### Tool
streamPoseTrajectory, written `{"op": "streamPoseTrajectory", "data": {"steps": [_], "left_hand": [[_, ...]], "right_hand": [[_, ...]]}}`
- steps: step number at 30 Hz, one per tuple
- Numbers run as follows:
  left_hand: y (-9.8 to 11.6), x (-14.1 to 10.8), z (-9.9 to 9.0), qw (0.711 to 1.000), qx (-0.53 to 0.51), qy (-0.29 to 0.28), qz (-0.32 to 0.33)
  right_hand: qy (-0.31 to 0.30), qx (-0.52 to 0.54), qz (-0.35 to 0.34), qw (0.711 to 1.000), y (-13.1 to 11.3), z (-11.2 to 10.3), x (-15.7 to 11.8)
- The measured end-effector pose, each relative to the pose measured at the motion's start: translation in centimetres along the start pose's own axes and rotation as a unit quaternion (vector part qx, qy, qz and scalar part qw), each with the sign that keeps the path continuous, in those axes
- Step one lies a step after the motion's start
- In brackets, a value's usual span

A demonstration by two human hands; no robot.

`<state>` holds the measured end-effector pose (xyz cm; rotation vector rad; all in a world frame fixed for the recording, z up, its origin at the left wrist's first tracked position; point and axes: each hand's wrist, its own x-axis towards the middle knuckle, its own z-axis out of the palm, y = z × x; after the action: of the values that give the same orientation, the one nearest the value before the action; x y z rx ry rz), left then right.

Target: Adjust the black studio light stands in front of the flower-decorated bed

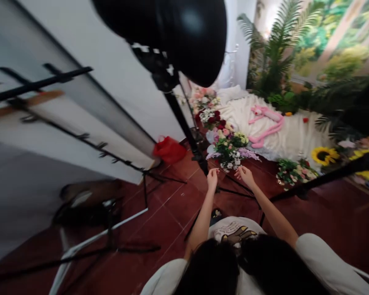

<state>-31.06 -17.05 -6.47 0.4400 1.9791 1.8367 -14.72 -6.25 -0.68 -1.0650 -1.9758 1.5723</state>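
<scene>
My left hand [213, 178] is raised in front of my body, close beside the black light stand pole [184, 119]. Its fingers are curled together, and whatever they may hold is too small to make out. Level with it, a short gap to the right, is my right hand [245, 175]. The right fingers are loosely bent and slightly apart, with nothing visible in them. Beyond both hands lies a bunch of artificial flowers [229, 143]. Above, the stand carries a large black lamp head [184, 37].
A pink plush toy [268, 121] lies on white draped cloth [297, 131]. A sunflower [324, 156] and more flowers [297, 172] are at right. A red bag [169, 149] sits by the wall. Stand legs [236, 192] and a black rack [76, 135] cross the red tiled floor [168, 209].
</scene>
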Motion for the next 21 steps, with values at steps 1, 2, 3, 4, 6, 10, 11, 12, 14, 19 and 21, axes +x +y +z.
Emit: {"op": "streamPoseTrajectory", "data": {"steps": [1, 2, 3, 4, 6, 10, 11, 12, 14, 19, 21], "left_hand": [[0.2, 0.2, -1.4, 1.000, 0.001, 0.018, 0.009], [0.5, 0.4, -2.7, 0.999, 0.005, 0.038, 0.017], [0.8, 0.5, -3.9, 0.998, 0.012, 0.061, 0.025], [1.3, 0.6, -5.0, 0.995, 0.021, 0.086, 0.033], [2.4, 0.7, -6.6, 0.990, 0.032, 0.130, 0.051], [5.0, 0.8, -8.2, 0.989, 0.016, 0.095, 0.114], [5.5, 0.8, -8.2, 0.989, 0.013, 0.076, 0.130], [6.0, 0.8, -8.2, 0.988, 0.013, 0.062, 0.141], [6.7, 0.8, -7.9, 0.988, 0.013, 0.048, 0.149], [7.5, 1.6, -6.8, 0.989, 0.009, 0.046, 0.138], [7.6, 2.0, -6.5, 0.990, 0.019, 0.039, 0.136]], "right_hand": [[-0.028, -0.009, -0.008, 1.000, -1.1, 1.4, 1.0], [-0.055, -0.017, -0.016, 0.998, -2.2, 2.7, 1.9], [-0.078, -0.024, -0.025, 0.996, -3.4, 4.0, 2.9], [-0.101, -0.030, -0.035, 0.994, -4.5, 5.2, 3.9], [-0.141, -0.046, -0.049, 0.988, -6.9, 7.3, 6.0], [-0.192, -0.155, -0.026, 0.969, -11.0, 10.5, 11.0], [-0.201, -0.202, -0.014, 0.958, -11.8, 11.1, 12.1], [-0.212, -0.250, -0.003, 0.945, -12.4, 11.7, 13.1], [-0.238, -0.322, 0.023, 0.916, -13.3, 12.6, 14.7], [-0.278, -0.323, -0.004, 0.905, -13.4, 13.6, 15.8], [-0.261, -0.298, -0.050, 0.917, -13.1, 13.6, 15.8]]}}
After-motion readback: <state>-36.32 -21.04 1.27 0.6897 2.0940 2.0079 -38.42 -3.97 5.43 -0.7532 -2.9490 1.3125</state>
